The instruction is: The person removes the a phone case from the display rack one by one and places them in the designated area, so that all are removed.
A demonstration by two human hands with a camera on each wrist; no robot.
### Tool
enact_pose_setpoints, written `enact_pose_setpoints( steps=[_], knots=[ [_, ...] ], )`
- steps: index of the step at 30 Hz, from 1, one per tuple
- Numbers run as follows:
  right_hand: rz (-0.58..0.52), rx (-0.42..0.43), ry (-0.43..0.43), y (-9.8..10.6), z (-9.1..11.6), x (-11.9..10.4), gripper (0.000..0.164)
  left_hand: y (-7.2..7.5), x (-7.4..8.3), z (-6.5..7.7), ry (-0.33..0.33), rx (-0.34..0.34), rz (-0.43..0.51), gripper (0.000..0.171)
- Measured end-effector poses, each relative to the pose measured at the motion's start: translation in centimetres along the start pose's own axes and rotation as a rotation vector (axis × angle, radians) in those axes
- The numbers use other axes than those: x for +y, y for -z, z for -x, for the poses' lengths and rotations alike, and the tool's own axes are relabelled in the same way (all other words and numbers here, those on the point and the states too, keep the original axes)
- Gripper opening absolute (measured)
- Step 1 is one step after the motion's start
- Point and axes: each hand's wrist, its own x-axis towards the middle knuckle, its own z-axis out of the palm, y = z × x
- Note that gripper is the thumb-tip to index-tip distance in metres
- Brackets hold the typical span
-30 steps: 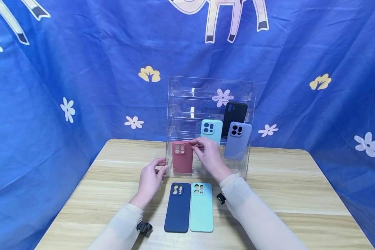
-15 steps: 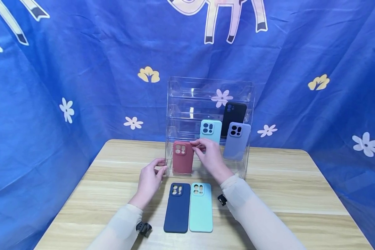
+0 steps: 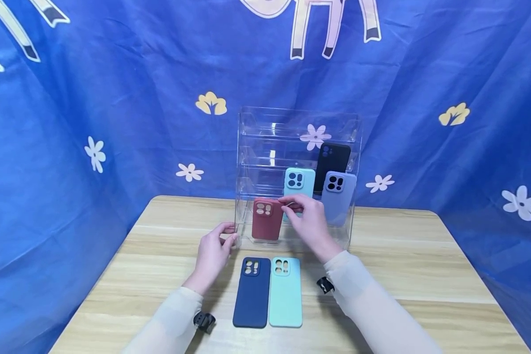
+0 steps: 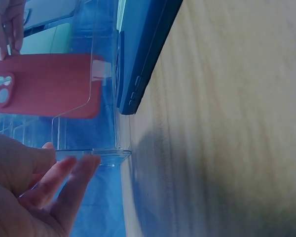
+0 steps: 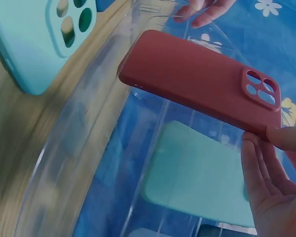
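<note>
Across the top of the frame hangs a blue cloth (image 3: 137,123) printed with pale flowers and hoofed legs. In front of it, at the centre, a clear tiered display rack (image 3: 272,163) stands on the table (image 3: 394,255). Right of centre, the rack bears a black phone case (image 3: 333,160), its lower part covered by a lavender phone case (image 3: 338,204), and a turquoise phone case (image 3: 305,189), whose lower part the right hand (image 3: 309,216) hides. At the lower centre, a navy phone case (image 3: 251,301) and a mint phone case (image 3: 285,302) lie side by side.

The red phone case (image 3: 267,223) is upright at the rack's lowest tier, between the hands; whether its bottom edge rests there cannot be told. The right hand pinches its upper right corner between thumb and fingers. The left hand (image 3: 214,250), fingers relaxed and slightly apart, touches the rack's left edge with its fingertips.

The cases look matte, with rounded corners and camera cut-outs; the rack is glossy, the table wood-grained.
</note>
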Motion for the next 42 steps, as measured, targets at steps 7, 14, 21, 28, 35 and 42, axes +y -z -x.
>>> enact_pose_setpoints(
  steps=[7,14,21,28,35,42],
  knots=[
    [-0.041,0.047,0.005,1.6,-0.5,-1.1,0.018,0.1,0.2,-0.4,-0.025,0.011,-0.002,0.031],
    [-0.079,0.018,-0.091,3.9,-0.1,-1.8,0.018,0.0,0.4,-0.3,-0.022,0.002,0.0,0.032],
    [-0.042,-0.064,-0.212,6.1,1.2,-1.0,0.017,0.1,0.5,-0.3,-0.024,0.005,-0.009,0.032],
    [-0.053,-0.134,-0.315,8.4,2.6,0.6,0.018,0.1,0.4,-0.2,-0.029,0.003,-0.009,0.032],
    [-0.052,-0.195,-0.381,10.8,3.8,2.4,0.021,0.2,0.3,-0.2,-0.03,0.0,-0.009,0.031],
    [-0.133,-0.281,-0.478,11.7,4.9,3.4,0.025,0.2,0.2,-0.2,-0.021,-0.006,0.002,0.031]
  ],
)
